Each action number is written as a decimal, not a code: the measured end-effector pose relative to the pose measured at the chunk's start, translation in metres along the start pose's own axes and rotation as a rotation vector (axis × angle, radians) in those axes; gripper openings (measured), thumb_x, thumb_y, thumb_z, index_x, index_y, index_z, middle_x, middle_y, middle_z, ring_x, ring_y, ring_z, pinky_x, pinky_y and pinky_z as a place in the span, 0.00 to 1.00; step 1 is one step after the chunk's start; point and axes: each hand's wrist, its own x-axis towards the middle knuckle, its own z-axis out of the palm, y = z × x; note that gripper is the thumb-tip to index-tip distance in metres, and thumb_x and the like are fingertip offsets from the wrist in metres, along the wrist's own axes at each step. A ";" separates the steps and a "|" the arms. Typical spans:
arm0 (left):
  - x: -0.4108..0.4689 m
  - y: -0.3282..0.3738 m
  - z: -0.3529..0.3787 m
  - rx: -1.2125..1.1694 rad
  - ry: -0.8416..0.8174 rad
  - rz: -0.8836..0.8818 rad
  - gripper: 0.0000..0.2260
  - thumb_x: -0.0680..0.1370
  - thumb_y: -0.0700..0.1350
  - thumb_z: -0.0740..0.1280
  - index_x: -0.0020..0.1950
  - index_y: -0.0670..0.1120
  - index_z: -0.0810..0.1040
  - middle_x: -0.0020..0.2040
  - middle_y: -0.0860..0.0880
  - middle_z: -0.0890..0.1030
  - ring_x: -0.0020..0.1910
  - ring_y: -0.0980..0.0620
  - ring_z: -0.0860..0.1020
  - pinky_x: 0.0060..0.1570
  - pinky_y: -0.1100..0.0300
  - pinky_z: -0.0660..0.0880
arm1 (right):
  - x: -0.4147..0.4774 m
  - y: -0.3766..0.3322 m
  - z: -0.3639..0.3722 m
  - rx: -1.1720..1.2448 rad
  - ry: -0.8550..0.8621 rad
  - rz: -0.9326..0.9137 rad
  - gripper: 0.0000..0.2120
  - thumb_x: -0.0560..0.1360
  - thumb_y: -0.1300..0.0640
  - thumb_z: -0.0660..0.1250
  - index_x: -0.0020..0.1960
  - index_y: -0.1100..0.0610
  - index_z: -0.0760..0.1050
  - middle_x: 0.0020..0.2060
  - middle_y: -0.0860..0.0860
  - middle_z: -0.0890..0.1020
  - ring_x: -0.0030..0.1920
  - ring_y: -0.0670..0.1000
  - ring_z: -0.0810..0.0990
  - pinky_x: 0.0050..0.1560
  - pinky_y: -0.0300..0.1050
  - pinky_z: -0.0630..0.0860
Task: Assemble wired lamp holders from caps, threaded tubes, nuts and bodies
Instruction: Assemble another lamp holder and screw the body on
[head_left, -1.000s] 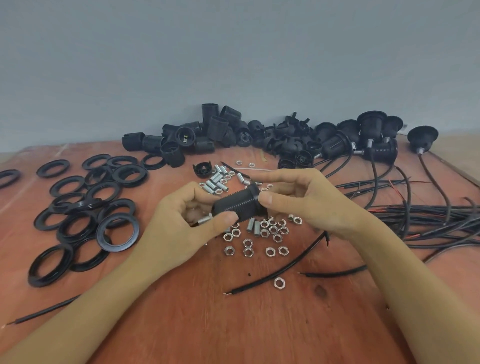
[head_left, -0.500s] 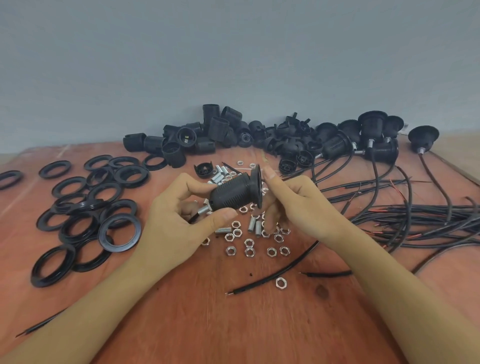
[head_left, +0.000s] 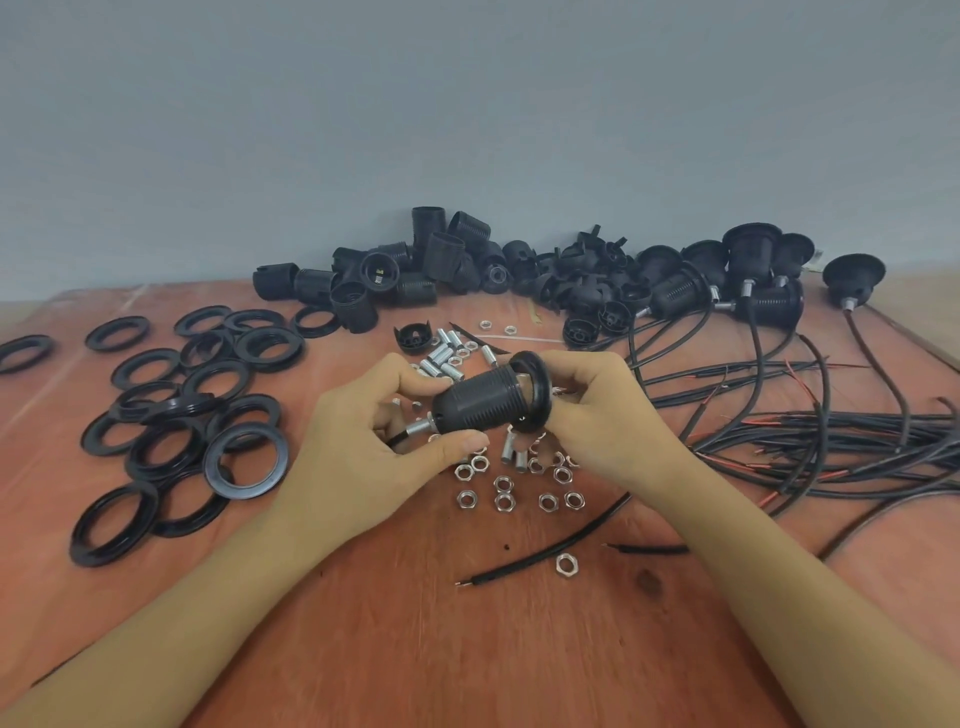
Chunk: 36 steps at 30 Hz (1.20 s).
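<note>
the black lamp holder body (head_left: 478, 402) is held in mid-air at the centre of the frame, lying roughly sideways above the wooden bench (head_left: 415, 649). the left hand (head_left: 363, 447) grasps its narrower left end, fingers (head_left: 457, 447) curled round it with the thumb underneath. a short threaded tube (head_left: 418, 428) sticks out of that end, and a black wire (head_left: 397, 440) leaves the tube into the palm. the right hand (head_left: 608, 415) grips the black collar ring (head_left: 537, 389) that sits around the body's wide right end, fingers wrapped over its rim.

just below the hands, loose hex nuts (head_left: 501, 486) lie scattered on the bench, and one single nut (head_left: 564, 564) lies apart, lower down beside a loose wire piece (head_left: 545, 556). more metal tubes (head_left: 441, 356) lie just above the hands, next to a small black cap (head_left: 413, 338). flat black rings (head_left: 244, 460) overlap at the left. a heap of black bodies (head_left: 436, 260) lines the wall at upper centre, wired holders (head_left: 748, 270) stand at upper right, and a bundle of black cables (head_left: 857, 441) runs along the right.
</note>
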 end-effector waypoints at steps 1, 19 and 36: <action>0.000 0.001 0.000 0.008 0.002 -0.004 0.16 0.65 0.60 0.77 0.46 0.58 0.75 0.28 0.51 0.80 0.21 0.55 0.70 0.27 0.69 0.66 | 0.000 -0.001 -0.001 -0.005 -0.010 -0.010 0.13 0.77 0.70 0.64 0.51 0.56 0.84 0.39 0.58 0.85 0.33 0.62 0.82 0.29 0.50 0.79; 0.007 0.004 -0.003 -0.271 -0.168 -0.267 0.15 0.71 0.55 0.75 0.43 0.46 0.78 0.32 0.50 0.83 0.21 0.60 0.72 0.22 0.70 0.67 | 0.000 -0.001 -0.028 0.228 -0.210 -0.068 0.26 0.64 0.63 0.75 0.63 0.57 0.78 0.59 0.52 0.83 0.56 0.53 0.83 0.53 0.44 0.79; 0.004 -0.001 0.001 -0.204 -0.214 -0.169 0.19 0.63 0.56 0.80 0.47 0.54 0.77 0.36 0.54 0.84 0.28 0.54 0.79 0.28 0.65 0.73 | 0.000 0.004 -0.009 0.023 -0.011 -0.029 0.20 0.67 0.31 0.69 0.44 0.46 0.83 0.32 0.52 0.84 0.27 0.48 0.82 0.26 0.39 0.76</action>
